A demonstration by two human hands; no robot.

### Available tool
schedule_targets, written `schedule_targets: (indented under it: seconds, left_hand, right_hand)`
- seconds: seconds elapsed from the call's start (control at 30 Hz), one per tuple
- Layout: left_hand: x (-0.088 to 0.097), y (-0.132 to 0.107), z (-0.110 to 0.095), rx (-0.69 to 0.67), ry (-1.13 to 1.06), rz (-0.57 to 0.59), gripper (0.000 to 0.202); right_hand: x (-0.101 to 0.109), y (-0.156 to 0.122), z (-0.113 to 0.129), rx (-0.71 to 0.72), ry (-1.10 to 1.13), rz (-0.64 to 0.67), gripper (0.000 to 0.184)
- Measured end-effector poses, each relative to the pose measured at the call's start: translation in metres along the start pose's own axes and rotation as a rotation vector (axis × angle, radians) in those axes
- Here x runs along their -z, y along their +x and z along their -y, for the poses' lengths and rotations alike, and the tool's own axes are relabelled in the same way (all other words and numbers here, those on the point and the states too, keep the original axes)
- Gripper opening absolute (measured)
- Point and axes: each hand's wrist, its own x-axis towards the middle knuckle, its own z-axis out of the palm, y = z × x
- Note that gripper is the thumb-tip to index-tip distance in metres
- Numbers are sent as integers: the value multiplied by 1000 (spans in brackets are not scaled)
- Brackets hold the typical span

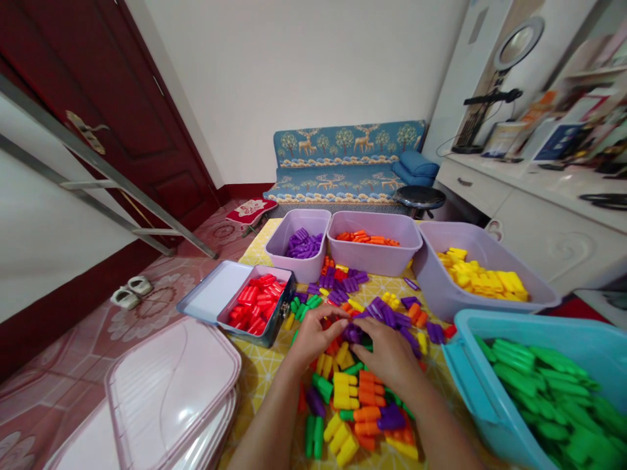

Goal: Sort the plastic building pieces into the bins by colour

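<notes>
A pile of mixed plastic blocks [353, 391] in purple, orange, yellow and green covers the yellow tablecloth. My left hand [316, 333] and my right hand [386, 352] meet over the middle of the pile. Both are curled around a purple block [353, 333] held between their fingertips. Around the pile stand sorted bins: purple blocks [304, 245], orange blocks [367, 238], yellow blocks [482, 277], green blocks [548, 391] and a tin of red blocks [257, 300].
Pink plastic lids [166, 391] are stacked at the lower left. A ladder [98, 170] leans by the dark red door. A blue patterned sofa [343, 163], a black stool [418, 196] and a white cabinet [539, 209] stand behind the table.
</notes>
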Motion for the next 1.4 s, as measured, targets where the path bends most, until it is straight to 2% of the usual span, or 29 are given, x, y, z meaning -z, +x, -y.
schedule_targets:
  seconds: [0.1, 0.27, 0.37, 0.53, 0.73, 0.9, 1.03, 1.1, 1.3, 1.4]
  left_hand:
    - [1, 0, -5, -23, 26, -8, 25]
    - [-1, -1, -5, 20, -22, -1, 48]
    - [-3, 0, 3, 48, -97, -26, 47]
    - [-6, 2, 16, 60, -213, -135, 28]
    - [-6, 6, 20, 84, -455, -238, 29]
    - [-2, 7, 16, 135, -584, -311, 48]
    - [4, 8, 3, 165, -574, -367, 55]
    - [10, 13, -7, 149, -581, -430, 55]
    - [36, 49, -33, 51, -784, -657, 60]
    - [46, 62, -43, 49, -846, -640, 71]
  right_hand:
    - [-11, 7, -7, -68, 154, -109, 38]
    - [-19, 9, -11, -203, 478, -197, 49]
    - [-20, 8, -8, -222, 685, -205, 47]
    - [-22, 9, -6, -243, 923, -164, 41]
    - [-23, 10, -10, -247, 949, -238, 31]
    - [-21, 10, -8, -180, 974, -339, 33]
    - [-20, 9, -7, -204, 937, -360, 35]
    - [-21, 8, -7, -222, 923, -345, 35]
    - [-25, 8, -9, -216, 917, -304, 33]
    - [-25, 8, -10, -218, 916, -299, 34]
